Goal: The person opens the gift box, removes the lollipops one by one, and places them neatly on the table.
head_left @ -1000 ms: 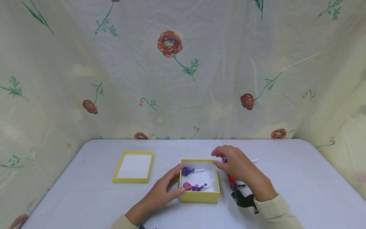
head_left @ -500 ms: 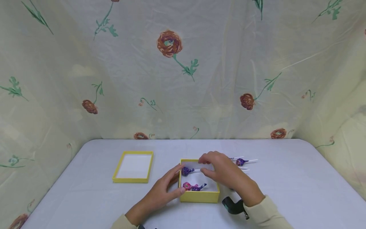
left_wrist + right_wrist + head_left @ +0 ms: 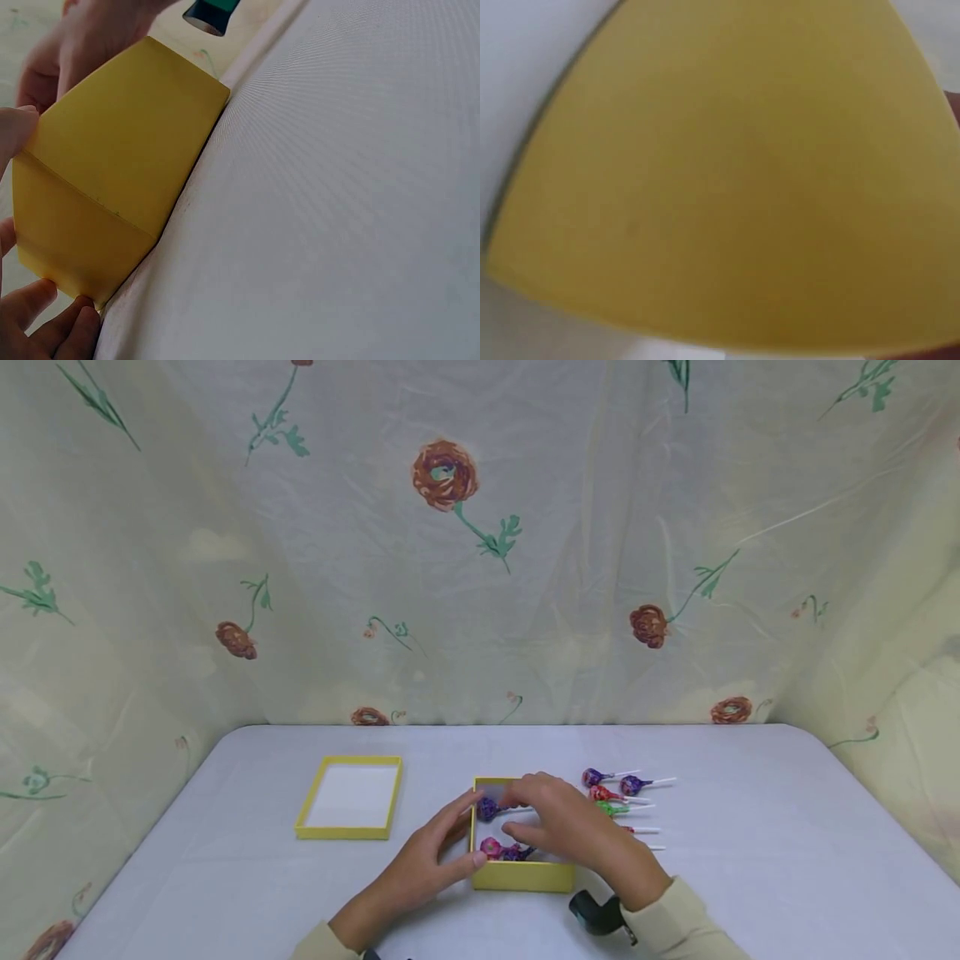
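Note:
An open yellow box (image 3: 522, 877) with a white inside stands on the table. My left hand (image 3: 431, 860) grips its left side, the thumb at the near corner and the fingers along the wall. In the left wrist view, fingertips press the yellow wall (image 3: 112, 150). Inside lie a purple-wrapped lollipop (image 3: 487, 810) at the back and a pink lollipop (image 3: 491, 847) beside another purple one (image 3: 516, 852) at the front. Over the box's right half hovers my right hand (image 3: 562, 822), thumb and forefinger apart near the lollipops, nothing seen between them. The box wall fills the right wrist view.
Several wrapped lollipops, among them a purple one (image 3: 633, 786), a red one (image 3: 602, 793) and a green one (image 3: 611, 809), lie right of the box, partly behind the right hand. A yellow-rimmed lid (image 3: 343, 832) lies at the left. A flowered curtain (image 3: 562, 568) hangs behind the table.
My right hand has moved left from the loose lollipops to over the inside of the box, uncovering more of them. The left hand and the box have stayed put.

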`<state>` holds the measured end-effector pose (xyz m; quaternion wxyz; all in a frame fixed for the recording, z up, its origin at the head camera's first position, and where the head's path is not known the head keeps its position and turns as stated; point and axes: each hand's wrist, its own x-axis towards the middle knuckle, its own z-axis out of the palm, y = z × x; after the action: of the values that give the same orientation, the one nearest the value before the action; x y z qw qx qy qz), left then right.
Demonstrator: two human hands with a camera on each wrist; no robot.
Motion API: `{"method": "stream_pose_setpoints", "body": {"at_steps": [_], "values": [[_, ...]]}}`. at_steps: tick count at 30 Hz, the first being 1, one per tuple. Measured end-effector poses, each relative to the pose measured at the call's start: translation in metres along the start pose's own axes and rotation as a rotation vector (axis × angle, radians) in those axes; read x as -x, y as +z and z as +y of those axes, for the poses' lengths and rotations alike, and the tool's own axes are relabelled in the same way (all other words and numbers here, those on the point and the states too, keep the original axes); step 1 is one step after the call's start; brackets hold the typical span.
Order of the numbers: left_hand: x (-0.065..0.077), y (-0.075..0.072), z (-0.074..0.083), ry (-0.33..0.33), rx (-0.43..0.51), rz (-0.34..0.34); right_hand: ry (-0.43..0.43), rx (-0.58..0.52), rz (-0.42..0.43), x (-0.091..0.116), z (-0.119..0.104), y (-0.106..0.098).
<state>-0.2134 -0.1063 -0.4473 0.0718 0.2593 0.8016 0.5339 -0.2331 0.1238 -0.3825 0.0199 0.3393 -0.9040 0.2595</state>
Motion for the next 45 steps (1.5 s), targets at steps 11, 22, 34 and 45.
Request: {"method": "stream_pose_setpoints", "body": {"at_steps": [11, 22, 34, 45], "values": [[0.001, 0.0, -0.001, 0.018, 0.003, -0.003, -0.045, -0.037, -0.036, -0.005, 0.001, 0.01], [0.002, -0.001, 0.008, -0.003, 0.018, -0.004, -0.038, 0.005, -0.036, -0.005, 0.002, 0.016], [0.004, -0.002, 0.022, 0.014, 0.04, -0.021, 0.004, 0.091, -0.112, -0.005, 0.001, 0.016], [-0.001, -0.001, 0.001, 0.044, 0.023, -0.012, -0.016, 0.138, -0.158, -0.007, 0.003, 0.017]]}}
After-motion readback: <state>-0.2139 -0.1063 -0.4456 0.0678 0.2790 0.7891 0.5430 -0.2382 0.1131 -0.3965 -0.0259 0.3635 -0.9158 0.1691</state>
